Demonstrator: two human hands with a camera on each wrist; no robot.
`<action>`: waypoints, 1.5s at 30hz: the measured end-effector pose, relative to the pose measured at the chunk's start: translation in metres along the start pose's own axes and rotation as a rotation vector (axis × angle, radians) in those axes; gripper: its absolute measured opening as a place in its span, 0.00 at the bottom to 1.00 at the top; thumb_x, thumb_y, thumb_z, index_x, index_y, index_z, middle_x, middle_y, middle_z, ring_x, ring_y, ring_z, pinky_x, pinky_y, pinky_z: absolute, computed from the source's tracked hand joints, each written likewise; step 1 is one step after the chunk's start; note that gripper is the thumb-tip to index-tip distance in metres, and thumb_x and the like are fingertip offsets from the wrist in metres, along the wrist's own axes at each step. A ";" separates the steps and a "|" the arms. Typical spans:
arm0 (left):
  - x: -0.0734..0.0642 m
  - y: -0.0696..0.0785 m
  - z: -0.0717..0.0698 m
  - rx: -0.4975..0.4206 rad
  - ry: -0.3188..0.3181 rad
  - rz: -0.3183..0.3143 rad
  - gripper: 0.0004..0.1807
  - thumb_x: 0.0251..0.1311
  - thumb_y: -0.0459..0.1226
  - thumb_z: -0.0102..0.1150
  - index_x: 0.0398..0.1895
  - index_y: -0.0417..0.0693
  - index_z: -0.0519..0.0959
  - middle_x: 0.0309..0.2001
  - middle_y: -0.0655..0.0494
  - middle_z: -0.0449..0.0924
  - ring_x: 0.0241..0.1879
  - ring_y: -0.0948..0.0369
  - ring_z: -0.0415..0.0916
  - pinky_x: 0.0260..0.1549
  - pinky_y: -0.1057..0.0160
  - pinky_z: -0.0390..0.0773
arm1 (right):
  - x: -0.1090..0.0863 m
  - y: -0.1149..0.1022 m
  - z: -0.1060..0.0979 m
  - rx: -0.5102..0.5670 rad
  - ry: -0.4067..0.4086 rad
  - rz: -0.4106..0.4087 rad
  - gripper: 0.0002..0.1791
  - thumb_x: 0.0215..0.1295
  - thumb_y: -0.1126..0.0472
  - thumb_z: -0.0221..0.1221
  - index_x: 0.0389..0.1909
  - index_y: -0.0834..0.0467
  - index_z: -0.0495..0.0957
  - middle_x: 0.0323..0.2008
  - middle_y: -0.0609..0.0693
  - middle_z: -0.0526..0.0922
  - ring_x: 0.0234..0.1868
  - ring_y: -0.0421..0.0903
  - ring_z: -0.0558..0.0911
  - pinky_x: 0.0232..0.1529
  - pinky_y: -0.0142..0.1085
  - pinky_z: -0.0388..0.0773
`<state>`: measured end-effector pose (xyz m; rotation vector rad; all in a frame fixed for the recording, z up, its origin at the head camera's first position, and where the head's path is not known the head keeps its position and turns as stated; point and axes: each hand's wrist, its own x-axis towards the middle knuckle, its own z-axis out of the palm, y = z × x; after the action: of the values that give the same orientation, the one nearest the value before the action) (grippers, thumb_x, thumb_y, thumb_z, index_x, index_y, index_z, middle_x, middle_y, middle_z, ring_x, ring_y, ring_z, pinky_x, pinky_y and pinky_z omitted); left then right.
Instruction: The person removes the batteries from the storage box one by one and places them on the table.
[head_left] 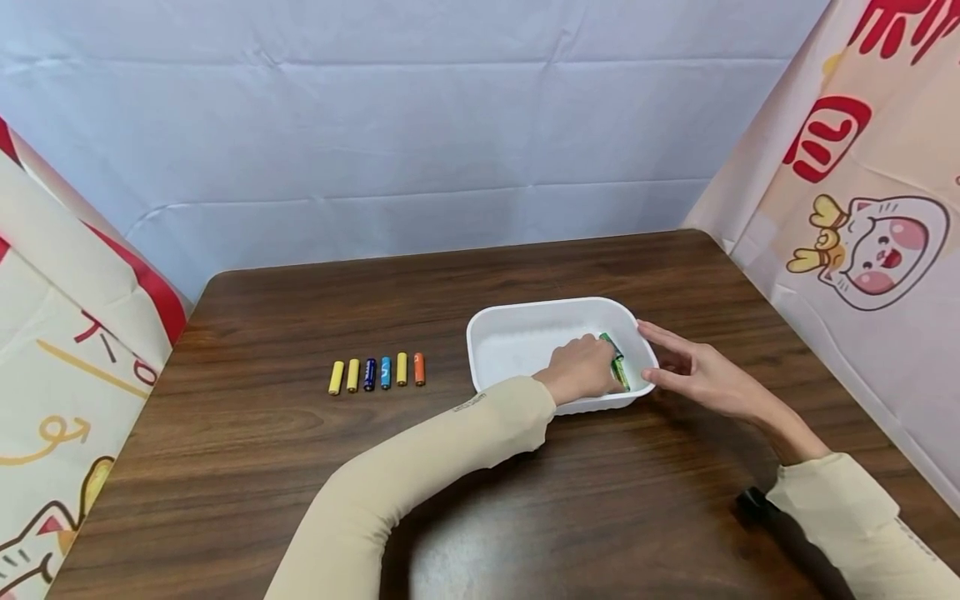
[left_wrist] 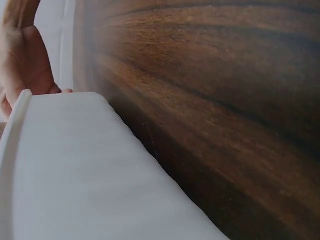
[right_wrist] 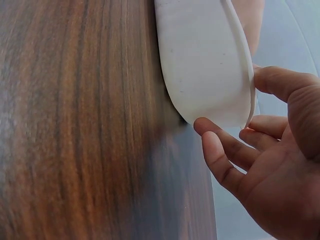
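Note:
A white plastic tray (head_left: 517, 322) sits right of the table's middle. Inside its right end, my left hand (head_left: 583, 367) reaches down beside a green battery (head_left: 619, 372) and another green battery (head_left: 611, 344). Its fingertips are hidden, so whether they pinch a battery does not show. My right hand (head_left: 705, 379) holds the tray's right end, thumb and fingers spread across the rim. In the right wrist view, the thumb of the right hand (right_wrist: 280, 165) touches the rim of the tray (right_wrist: 205, 60), while other fingers lie around the end wall.
Left of the tray, several batteries stand in a row on the brown table (head_left: 285, 467): a yellow battery (head_left: 336, 377), a dark blue battery (head_left: 370, 374), a light blue battery (head_left: 386, 372) and an orange battery (head_left: 419, 369) among them. A pale cloth (head_left: 375, 133) hangs behind.

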<state>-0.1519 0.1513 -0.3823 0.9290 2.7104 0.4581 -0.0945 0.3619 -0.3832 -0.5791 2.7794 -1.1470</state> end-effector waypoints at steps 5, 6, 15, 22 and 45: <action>0.003 0.003 0.001 0.032 0.013 -0.011 0.17 0.61 0.54 0.70 0.27 0.53 0.81 0.32 0.58 0.76 0.31 0.62 0.72 0.25 0.60 0.73 | 0.000 0.000 -0.001 -0.002 0.003 -0.006 0.38 0.74 0.61 0.63 0.80 0.60 0.58 0.77 0.63 0.61 0.46 0.39 0.80 0.39 0.31 0.78; 0.004 0.003 0.002 0.033 0.015 -0.014 0.17 0.61 0.54 0.70 0.28 0.53 0.81 0.33 0.58 0.76 0.31 0.62 0.72 0.26 0.60 0.73 | 0.001 0.000 -0.001 0.000 0.003 -0.007 0.38 0.74 0.61 0.63 0.80 0.61 0.58 0.77 0.63 0.61 0.46 0.38 0.80 0.39 0.31 0.78; 0.008 0.007 0.003 0.049 0.012 -0.005 0.15 0.62 0.53 0.69 0.30 0.55 0.81 0.35 0.59 0.76 0.34 0.63 0.72 0.30 0.60 0.73 | 0.000 0.000 -0.001 0.019 0.005 0.000 0.39 0.73 0.62 0.63 0.80 0.60 0.58 0.77 0.63 0.60 0.44 0.39 0.81 0.39 0.31 0.79; 0.010 0.007 0.006 0.087 0.009 0.004 0.14 0.62 0.53 0.70 0.37 0.55 0.82 0.36 0.59 0.76 0.35 0.63 0.72 0.30 0.61 0.73 | 0.001 0.000 -0.001 0.004 0.004 0.006 0.39 0.74 0.61 0.63 0.80 0.60 0.58 0.78 0.62 0.60 0.46 0.38 0.81 0.40 0.31 0.78; 0.004 0.004 -0.002 0.040 0.013 0.003 0.16 0.61 0.53 0.69 0.24 0.55 0.78 0.29 0.63 0.75 0.29 0.65 0.72 0.27 0.63 0.72 | 0.000 -0.001 -0.001 -0.002 -0.001 0.007 0.39 0.74 0.61 0.63 0.80 0.59 0.58 0.77 0.63 0.60 0.46 0.39 0.80 0.39 0.31 0.79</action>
<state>-0.1538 0.1561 -0.3797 0.9430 2.7398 0.4132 -0.0944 0.3618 -0.3823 -0.5701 2.7801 -1.1420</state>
